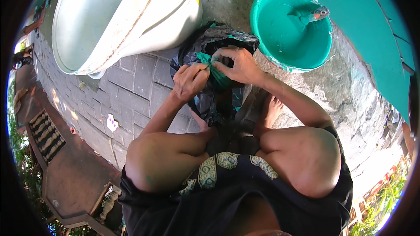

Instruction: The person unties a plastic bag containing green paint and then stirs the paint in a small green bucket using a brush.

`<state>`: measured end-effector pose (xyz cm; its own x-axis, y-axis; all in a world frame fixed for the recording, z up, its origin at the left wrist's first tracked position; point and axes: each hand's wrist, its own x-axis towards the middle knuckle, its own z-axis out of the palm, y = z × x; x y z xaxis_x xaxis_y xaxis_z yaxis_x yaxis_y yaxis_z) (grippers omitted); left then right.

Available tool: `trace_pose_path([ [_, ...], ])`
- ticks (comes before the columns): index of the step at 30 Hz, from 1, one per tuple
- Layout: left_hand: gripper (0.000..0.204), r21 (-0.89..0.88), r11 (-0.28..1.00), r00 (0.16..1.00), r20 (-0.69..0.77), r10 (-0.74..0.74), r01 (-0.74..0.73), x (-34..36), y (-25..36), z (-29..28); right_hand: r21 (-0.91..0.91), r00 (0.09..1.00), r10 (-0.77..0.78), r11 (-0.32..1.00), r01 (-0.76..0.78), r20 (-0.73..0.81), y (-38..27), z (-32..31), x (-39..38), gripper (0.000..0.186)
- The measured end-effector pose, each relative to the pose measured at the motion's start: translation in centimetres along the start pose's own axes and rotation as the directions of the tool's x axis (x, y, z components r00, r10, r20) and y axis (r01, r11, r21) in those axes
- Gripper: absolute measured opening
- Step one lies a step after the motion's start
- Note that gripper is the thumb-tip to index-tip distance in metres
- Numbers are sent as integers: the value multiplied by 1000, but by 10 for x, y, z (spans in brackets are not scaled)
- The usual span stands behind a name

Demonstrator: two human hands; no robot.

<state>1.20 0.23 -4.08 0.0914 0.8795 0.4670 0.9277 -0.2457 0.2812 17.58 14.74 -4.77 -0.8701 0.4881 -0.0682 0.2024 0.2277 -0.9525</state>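
- Bag [177, 59] of black plastic, mouth open, on the ground just ahead of the bare feet [272, 107].
- Crumpled green piece [203, 56] over the bag's mouth.
- Left hand [191, 81] pinching that piece between thumb and curled fingers.
- Right hand [239, 66] gripping it too, thumb and forefinger together.
- Green bucket [292, 66] of green paint to the right, brush [318, 14] leaning on its rim.
- Large white tub [144, 30] to the left, on grey paving [141, 76].
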Motion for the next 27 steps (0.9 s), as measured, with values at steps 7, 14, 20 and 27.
trace_pose_path([
  [7,15,29,999,999,16,28,-28,-5,-2,0,-12,1000,-14,1000,14,23,1,-2,4,18],
  [14,22,12,986,983,68,168,-169,-5,-8,-6,57,988,21,998,-30,155,5,-9,11,18],
  [20,23,-16,988,988,17,156,-156,2,-8,-3,33,976,-68,998,62,205,9,-15,13,18],
  [27,19,3,999,999,-8,44,-44,-15,-4,-3,-156,959,-227,954,254,170,5,-5,9,20],
])
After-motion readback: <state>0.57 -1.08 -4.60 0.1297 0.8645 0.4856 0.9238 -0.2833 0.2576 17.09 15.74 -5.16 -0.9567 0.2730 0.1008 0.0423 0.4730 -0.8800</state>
